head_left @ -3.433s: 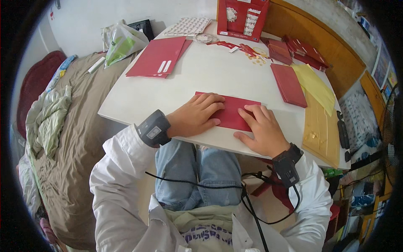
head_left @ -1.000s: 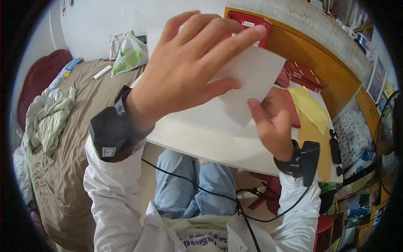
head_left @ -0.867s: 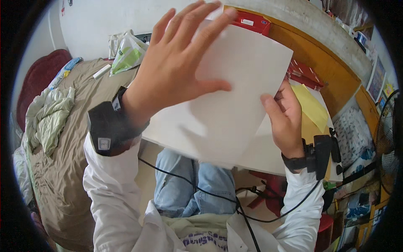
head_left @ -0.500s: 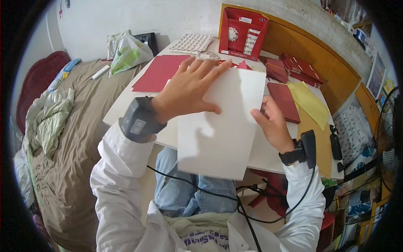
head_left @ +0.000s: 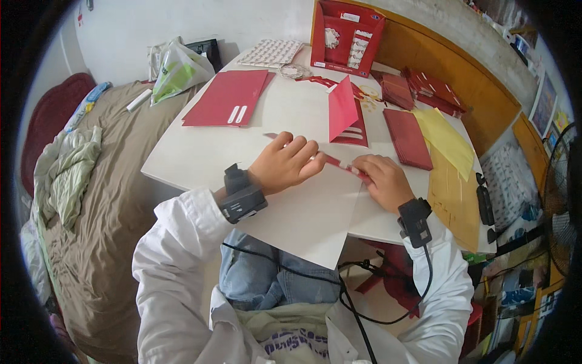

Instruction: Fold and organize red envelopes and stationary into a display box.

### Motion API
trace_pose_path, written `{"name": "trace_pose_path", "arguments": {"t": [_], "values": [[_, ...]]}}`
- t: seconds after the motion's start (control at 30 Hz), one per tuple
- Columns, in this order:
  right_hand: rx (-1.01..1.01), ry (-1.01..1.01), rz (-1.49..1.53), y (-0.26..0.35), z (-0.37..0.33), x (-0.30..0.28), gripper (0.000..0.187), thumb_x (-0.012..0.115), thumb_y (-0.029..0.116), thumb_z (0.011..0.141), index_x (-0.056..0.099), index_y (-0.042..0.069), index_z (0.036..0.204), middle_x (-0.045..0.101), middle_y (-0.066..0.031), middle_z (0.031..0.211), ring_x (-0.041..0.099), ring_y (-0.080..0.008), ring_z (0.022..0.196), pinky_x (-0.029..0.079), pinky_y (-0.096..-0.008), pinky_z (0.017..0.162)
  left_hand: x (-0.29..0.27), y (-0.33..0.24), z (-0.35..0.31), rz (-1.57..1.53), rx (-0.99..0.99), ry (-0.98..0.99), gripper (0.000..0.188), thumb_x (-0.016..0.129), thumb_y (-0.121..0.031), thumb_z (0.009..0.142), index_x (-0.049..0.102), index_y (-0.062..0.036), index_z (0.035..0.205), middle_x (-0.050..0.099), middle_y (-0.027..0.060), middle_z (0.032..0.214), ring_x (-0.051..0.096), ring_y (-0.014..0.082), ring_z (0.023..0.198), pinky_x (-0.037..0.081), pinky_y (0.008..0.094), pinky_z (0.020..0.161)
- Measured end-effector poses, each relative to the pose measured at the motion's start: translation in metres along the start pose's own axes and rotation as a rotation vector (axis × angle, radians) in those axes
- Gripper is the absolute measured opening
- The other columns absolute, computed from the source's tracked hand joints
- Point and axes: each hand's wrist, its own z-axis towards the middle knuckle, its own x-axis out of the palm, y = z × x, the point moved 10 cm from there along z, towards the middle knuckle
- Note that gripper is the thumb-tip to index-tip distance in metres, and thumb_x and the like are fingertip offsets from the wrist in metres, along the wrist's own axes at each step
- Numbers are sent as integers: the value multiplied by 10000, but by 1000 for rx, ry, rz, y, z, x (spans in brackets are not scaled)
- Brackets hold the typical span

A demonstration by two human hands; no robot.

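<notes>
A large white paper sheet [head_left: 303, 221] lies partly on the table and hangs over its near edge above my lap. A narrow red strip [head_left: 339, 162] with white marks shows along its far edge, between my hands; the edge looks turned up there. My left hand [head_left: 290, 161] is closed on that edge, fingers curled. My right hand [head_left: 383, 182] pinches the strip's right end, thumb and fingers together. Just beyond stands a half-open red folded card [head_left: 344, 112]. A stack of red sheets [head_left: 224, 97] with white slots lies at the far left.
Dark red envelopes [head_left: 407, 138], a yellow sheet [head_left: 445, 139] and brown paper [head_left: 454, 203] lie at the right. A red display box [head_left: 347, 42] stands at the back, near a sticker sheet [head_left: 271, 53]. A black cable [head_left: 273, 265] crosses my lap.
The white sheet has come down flat onto the table, uncovering the red folded card. My left hand has moved nearer and curled; both hands now hold the sheet's far edge.
</notes>
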Motion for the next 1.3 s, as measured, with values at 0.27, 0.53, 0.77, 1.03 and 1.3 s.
{"name": "trace_pose_path", "arguments": {"t": [0.27,0.53,0.77,1.03,1.3], "values": [[-341,59,-259,45,-4,-3,392,527,10,728,586,56,1113,592,-49,1127,550,-213,1044,423,-331,866,7,-7,-2,-532,33,243,406,657,-279,728,535,3,992,532,130,1030,548,278,972,446,377,869],[-168,129,-114,42,-6,17,364,523,7,731,566,-11,1092,557,-137,1166,530,-270,1085,423,-363,919,37,-14,-20,-828,-61,425,469,583,-355,849,457,36,1074,317,241,1386,375,372,1254,351,417,1030],[-42,102,-87,43,-1,23,399,567,74,682,565,-19,1070,534,-148,1195,529,-292,1063,428,-386,907,41,-18,-20,-934,-48,402,403,602,-314,838,429,21,982,285,262,1393,275,397,1306,253,452,1080],[-25,56,-182,48,8,26,378,550,138,708,581,-21,1050,560,-119,1078,533,-271,947,442,-385,804,48,-6,-6,-973,-103,393,461,629,-362,774,462,11,989,417,210,1280,427,350,1160,330,460,967],[2,71,-146,45,6,24,375,558,91,728,560,-12,1088,549,-108,1109,534,-279,900,446,-383,791,66,9,-45,-784,-176,615,758,495,-484,862,238,-21,1405,219,190,1460,188,292,1369,128,407,1128]]}}
